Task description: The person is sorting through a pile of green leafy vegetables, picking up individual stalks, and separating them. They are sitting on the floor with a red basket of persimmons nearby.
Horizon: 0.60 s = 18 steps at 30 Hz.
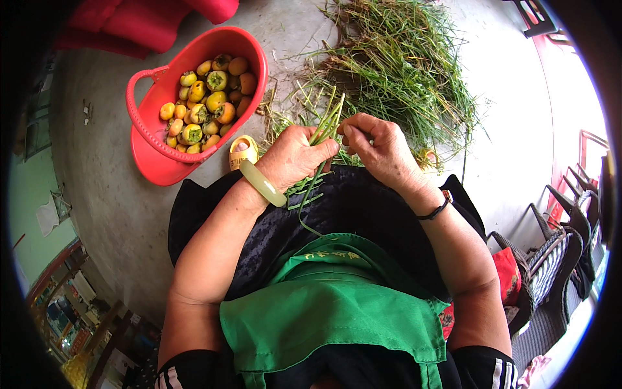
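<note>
My left hand (301,154) is closed around a small bunch of thin green stems (329,117), with the thumb pressed across them. Their pale ends point up and away from me. Below that hand, one long stem (306,197) and some leafy ends hang over my dark-clothed lap. My right hand (376,146) is just right of the bunch, with thumb and forefinger pinched together close to the stems. Whether a thin strand is between those fingertips is hidden. Beyond both hands, a large heap of long grass-like greens (403,73) lies on the floor.
A red plastic basket (158,155) with a hoop handle stands at the left, holding many persimmons (216,80). A yellow clog (244,151) is beside it. Red cloth (141,22) hangs at the top left. Bags and chairs (549,272) line the right side. My green apron (330,316) covers my front.
</note>
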### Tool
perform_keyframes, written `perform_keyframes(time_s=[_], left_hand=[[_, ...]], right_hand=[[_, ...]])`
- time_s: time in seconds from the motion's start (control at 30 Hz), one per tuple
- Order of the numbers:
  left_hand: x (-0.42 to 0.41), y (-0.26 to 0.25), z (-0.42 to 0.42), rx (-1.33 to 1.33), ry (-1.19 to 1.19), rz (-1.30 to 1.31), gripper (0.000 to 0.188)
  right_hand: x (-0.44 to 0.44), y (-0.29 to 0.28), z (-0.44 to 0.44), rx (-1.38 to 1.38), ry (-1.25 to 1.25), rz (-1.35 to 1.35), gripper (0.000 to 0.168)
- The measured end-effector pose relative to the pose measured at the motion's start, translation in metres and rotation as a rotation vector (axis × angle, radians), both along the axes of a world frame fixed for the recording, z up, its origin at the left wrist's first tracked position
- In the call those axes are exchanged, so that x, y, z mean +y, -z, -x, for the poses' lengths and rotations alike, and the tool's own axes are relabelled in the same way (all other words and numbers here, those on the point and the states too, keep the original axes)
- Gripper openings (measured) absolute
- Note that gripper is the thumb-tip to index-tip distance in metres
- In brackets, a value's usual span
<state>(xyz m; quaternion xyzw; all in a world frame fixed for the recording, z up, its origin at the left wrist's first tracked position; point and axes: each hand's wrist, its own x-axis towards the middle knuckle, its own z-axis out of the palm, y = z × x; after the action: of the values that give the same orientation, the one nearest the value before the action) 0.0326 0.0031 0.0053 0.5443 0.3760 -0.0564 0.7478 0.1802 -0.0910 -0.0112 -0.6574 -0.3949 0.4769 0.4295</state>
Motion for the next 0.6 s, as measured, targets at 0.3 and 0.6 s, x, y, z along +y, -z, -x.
perform_keyframes(time_s=[0.3, 0.6], left_hand=[[-0.0002, 0.0036, 0.0007, -0.001, 0.017, -0.010, 0.018], [-0.0001, 0.0021, 0.0012, -0.019, 0.058, 0.026, 0.021]], right_hand=[[0.0033, -0.0025, -0.0001, 0.045, -0.078, 0.041, 0.017], [0.0025, -0.0012, -0.0006, -0.060, -0.035, -0.064, 0.013]])
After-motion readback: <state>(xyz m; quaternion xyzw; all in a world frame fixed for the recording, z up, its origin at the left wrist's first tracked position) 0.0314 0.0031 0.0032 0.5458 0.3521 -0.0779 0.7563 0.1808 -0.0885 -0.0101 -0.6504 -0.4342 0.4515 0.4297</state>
